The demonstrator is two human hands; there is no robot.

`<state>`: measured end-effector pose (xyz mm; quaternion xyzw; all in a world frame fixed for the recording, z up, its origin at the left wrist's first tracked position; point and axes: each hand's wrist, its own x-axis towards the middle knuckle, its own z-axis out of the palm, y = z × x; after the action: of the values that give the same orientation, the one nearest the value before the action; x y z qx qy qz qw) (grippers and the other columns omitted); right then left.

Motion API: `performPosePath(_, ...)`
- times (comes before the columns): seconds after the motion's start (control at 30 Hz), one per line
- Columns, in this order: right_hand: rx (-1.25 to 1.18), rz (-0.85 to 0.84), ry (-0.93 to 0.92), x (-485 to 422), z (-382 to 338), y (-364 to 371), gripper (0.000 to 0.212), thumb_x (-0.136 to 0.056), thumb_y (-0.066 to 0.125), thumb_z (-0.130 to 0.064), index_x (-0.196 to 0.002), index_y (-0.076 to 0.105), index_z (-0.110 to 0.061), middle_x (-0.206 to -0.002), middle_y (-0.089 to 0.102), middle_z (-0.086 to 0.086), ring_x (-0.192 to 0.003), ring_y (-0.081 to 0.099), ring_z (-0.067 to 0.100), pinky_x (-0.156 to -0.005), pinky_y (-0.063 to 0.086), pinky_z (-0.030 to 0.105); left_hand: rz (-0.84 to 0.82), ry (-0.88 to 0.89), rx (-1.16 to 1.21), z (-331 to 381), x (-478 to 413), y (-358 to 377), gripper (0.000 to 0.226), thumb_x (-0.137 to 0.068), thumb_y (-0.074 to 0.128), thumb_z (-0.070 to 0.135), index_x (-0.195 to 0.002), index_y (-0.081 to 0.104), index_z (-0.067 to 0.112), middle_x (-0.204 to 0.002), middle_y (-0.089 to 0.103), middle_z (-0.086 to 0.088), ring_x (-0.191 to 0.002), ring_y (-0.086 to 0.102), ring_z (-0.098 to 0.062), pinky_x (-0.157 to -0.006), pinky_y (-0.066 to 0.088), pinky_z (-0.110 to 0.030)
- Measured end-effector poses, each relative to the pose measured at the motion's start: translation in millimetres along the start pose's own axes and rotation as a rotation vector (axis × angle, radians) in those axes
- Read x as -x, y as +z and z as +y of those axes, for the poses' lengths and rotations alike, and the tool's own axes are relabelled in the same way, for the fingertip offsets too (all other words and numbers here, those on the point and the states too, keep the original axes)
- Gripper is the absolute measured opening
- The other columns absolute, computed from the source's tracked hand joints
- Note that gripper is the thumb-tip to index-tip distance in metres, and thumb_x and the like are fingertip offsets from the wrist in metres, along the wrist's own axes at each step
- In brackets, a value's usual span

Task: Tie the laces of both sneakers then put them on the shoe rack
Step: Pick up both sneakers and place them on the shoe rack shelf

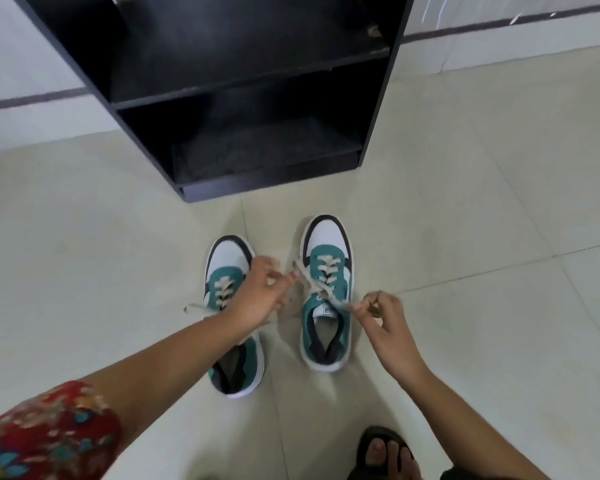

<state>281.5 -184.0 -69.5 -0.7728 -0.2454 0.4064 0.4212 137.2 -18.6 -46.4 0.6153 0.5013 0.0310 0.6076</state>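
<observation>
Two teal, white and black sneakers stand side by side on the tiled floor, toes towards the rack. The right sneaker (326,299) has its beige laces (317,289) crossed over the tongue and pulled taut. My left hand (260,292) pinches one lace end up and to the left. My right hand (385,320) pinches the other end to the right of that shoe. The left sneaker (227,268) lies partly under my left forearm, with a loose lace end (194,308) trailing left on the floor. The black shoe rack (243,98) stands just beyond the shoes, its shelves bare.
A foot in a dark sandal (385,452) rests on the floor at the bottom right. Pale floor tiles (482,237) spread around the shoes. A light wall with a dark skirting stripe (32,98) runs behind the rack.
</observation>
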Motion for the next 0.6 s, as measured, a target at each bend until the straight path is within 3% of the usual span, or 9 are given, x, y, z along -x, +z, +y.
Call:
performPosePath(0.03,0.110,-0.068,-0.038,7,-3,0,0.018,-0.086,0.062,-0.035,-0.090,0.053,-0.020,-0.129,0.038,0.001,-0.106,0.051,0.000,-0.089,0.044,0.025,0.068,0.125,-0.112,-6,15,-9,0.037,-0.089,0.057,0.035,-0.118,0.037,0.024,-0.109,0.051,0.001,-0.089,0.060,-0.017,-0.076,0.053,-0.030)
performPosePath(0.1,0.379,-0.222,-0.049,23,-9,2,0.038,-0.077,0.068,-0.048,-0.108,0.050,-0.034,-0.153,0.010,-0.007,-0.116,0.047,0.007,-0.095,0.045,0.029,0.245,0.295,-0.305,-23,49,-25,0.041,-0.084,0.062,0.039,-0.116,0.043,0.023,-0.112,0.047,0.005,-0.100,0.050,-0.013,-0.086,0.044,-0.026)
performPosePath(0.2,0.715,-0.298,-0.024,35,-11,16,0.068,-0.072,0.070,-0.052,-0.131,0.037,-0.044,-0.160,-0.010,0.005,-0.117,0.058,0.030,-0.095,0.049,0.033,0.347,0.169,-0.424,-68,93,-37,0.042,-0.069,0.065,0.053,-0.099,0.054,0.026,-0.129,0.040,0.003,-0.123,0.033,-0.017,-0.099,0.031,-0.030)
performPosePath(0.27,0.857,-0.245,-0.031,34,-6,22,0.069,-0.074,0.066,-0.049,-0.135,0.034,-0.042,-0.160,0.002,0.014,-0.107,0.063,0.035,-0.087,0.052,0.034,0.268,-0.004,-0.399,-96,111,-34,0.045,-0.064,0.076,0.052,-0.099,0.056,0.032,-0.151,0.020,0.000,-0.140,0.016,-0.021,-0.109,0.024,-0.037)
performPosePath(0.33,0.960,-0.174,-0.084,28,-4,24,0.056,-0.077,0.063,-0.047,-0.129,0.045,-0.036,-0.149,0.032,0.014,-0.094,0.065,0.035,-0.075,0.054,0.034,0.178,-0.027,-0.435,-111,114,-30,0.057,-0.061,0.081,0.045,-0.110,0.055,0.036,-0.156,0.010,-0.002,-0.144,0.012,-0.022,-0.111,0.026,-0.036)
performPosePath(0.37,0.972,-0.150,-0.098,26,-5,26,0.049,-0.077,0.063,-0.045,-0.123,0.053,-0.032,-0.137,0.046,0.012,-0.090,0.065,0.034,-0.069,0.051,0.033,0.156,0.002,-0.467,-114,111,-29,0.058,-0.062,0.081,0.043,-0.113,0.055,0.034,-0.152,0.022,-0.004,-0.139,0.026,-0.024,-0.104,0.035,-0.030)
performPosePath(0.43,0.969,-0.121,-0.131,24,-6,29,0.038,-0.077,0.065,-0.044,-0.108,0.062,-0.023,-0.114,0.059,0.009,-0.086,0.063,0.034,-0.061,0.042,0.030,0.147,0.071,-0.529,-109,102,-30,0.044,-0.065,0.079,0.042,-0.101,0.060,0.025,-0.123,0.050,0.002,-0.104,0.056,-0.020,-0.078,0.044,-0.020)
performPosePath(0.5,0.959,-0.077,-0.189,22,-7,31,0.034,-0.076,0.066,-0.044,-0.100,0.064,-0.019,-0.102,0.064,0.008,-0.083,0.063,0.033,-0.059,0.039,0.030,0.173,0.106,-0.558,-103,95,-33,0.036,-0.067,0.077,0.043,-0.086,0.060,0.018,-0.097,0.053,0.007,-0.079,0.056,-0.016,-0.064,0.044,-0.022)
performPosePath(0.6,0.858,-0.036,-0.248,22,-17,26,0.031,-0.075,0.071,-0.040,-0.098,0.067,-0.019,-0.092,0.067,0.005,-0.078,0.064,0.031,-0.059,0.042,0.032,0.224,0.113,-0.526,-93,95,-41,0.036,-0.066,0.077,0.042,-0.080,0.060,0.014,-0.085,0.056,0.005,-0.073,0.055,-0.016,-0.063,0.045,-0.027)
